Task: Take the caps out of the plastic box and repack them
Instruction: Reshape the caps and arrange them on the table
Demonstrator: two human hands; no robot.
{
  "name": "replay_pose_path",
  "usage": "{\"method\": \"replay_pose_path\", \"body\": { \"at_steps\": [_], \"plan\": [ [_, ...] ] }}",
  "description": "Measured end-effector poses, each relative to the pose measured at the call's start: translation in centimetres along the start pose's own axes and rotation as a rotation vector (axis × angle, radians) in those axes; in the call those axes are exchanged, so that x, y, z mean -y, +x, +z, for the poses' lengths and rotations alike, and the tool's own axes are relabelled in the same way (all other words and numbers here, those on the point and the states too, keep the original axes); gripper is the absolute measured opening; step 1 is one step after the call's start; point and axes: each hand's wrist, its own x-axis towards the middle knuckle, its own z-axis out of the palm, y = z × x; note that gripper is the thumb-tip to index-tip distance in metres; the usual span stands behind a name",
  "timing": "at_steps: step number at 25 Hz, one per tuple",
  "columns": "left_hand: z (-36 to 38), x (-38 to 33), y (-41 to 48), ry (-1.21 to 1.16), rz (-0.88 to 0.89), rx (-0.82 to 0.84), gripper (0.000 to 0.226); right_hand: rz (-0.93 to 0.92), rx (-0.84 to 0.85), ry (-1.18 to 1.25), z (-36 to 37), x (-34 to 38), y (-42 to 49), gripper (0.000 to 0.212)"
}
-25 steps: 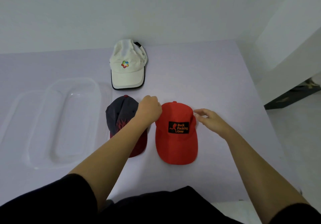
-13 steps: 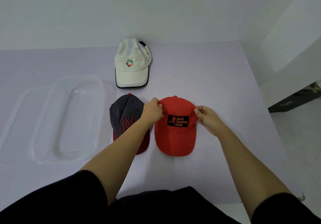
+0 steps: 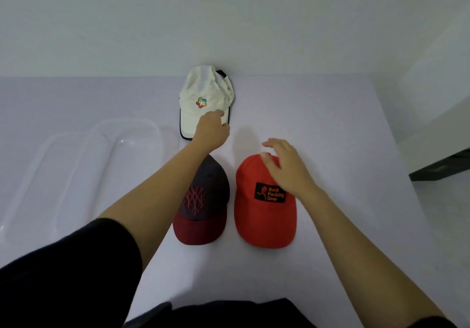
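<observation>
Table, pale, holds everything. Clear plastic box sits empty, well apart to the left of both sets of fingers. All three caps are out on the table. Red cap lies under the right hand; dark cap is just beside it, partly under the left forearm. White cap is farthest out. Left hand is on its brim, fingers curled down at the brim's right edge; cannot tell if they actually pinch it yet. Right hand fingers spread loose, hovering over the red cap's crown, gripping nothing.

Risks: a one-edge brim grip lets the soft white cap flop or fold when pulled. The left forearm could drag the dark cap. A clear box is easy to misjudge at the rim.
</observation>
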Motion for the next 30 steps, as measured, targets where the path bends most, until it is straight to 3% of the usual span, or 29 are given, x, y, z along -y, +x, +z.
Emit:
{"method": "replay_pose_path", "body": {
  "at_steps": [3,6,8,10,12,14,18,20,23,28,30],
  "plan": [
    [1.1,2.7,3.5,0.099,-0.118,0.131,0.062,0.001,0.167,-0.211,2.5,1.0,0.5,0.06],
    [1.4,5.4,6.6,-0.317,-0.579,0.02,0.072,-0.024,0.216,-0.355,4.2,1.3,0.8,0.081],
    [1.7,7.7,8.5,-0.451,-0.774,-0.019,0.076,-0.035,0.229,-0.429,4.9,1.1,1.0,0.071],
    [3.2,10.3,10.2,-0.422,-0.823,0.026,0.078,-0.034,0.241,-0.474,5.6,0.8,1.3,0.062],
    [3.3,9.4,9.8,-0.437,-0.785,0.052,0.063,-0.027,0.217,-0.523,5.8,0.8,1.4,0.063],
    [2.9,7.6,9.7,-0.716,-0.781,-0.042,0.05,-0.028,0.21,-0.545,6.0,0.5,1.5,0.062],
    [1.5,4.8,8.6,-1.369,-0.955,-0.281,0.053,-0.079,0.142,-0.564,6.0,0.4,1.3,0.055],
    [0.6,3.3,7.1,-1.658,-0.871,-0.301,0.042,-0.107,0.065,-0.503,5.5,0.9,1.4,0.054],
    [-1.5,1.1,4.0,-1.877,-0.697,-0.265,0.039,-0.106,-0.033,-0.296,3.9,1.9,2.1,0.049],
    [-2.5,-2.6,-4.0,-1.892,-0.464,-0.013,0.035,-0.145,-0.27,-0.136,0.4,5.2,4.5,0.083],
    [-2.3,-3.6,-7.2,-1.857,-0.397,0.036,0.036,-0.189,-0.363,-0.132,-0.9,6.6,4.9,0.086]
  ]
}}
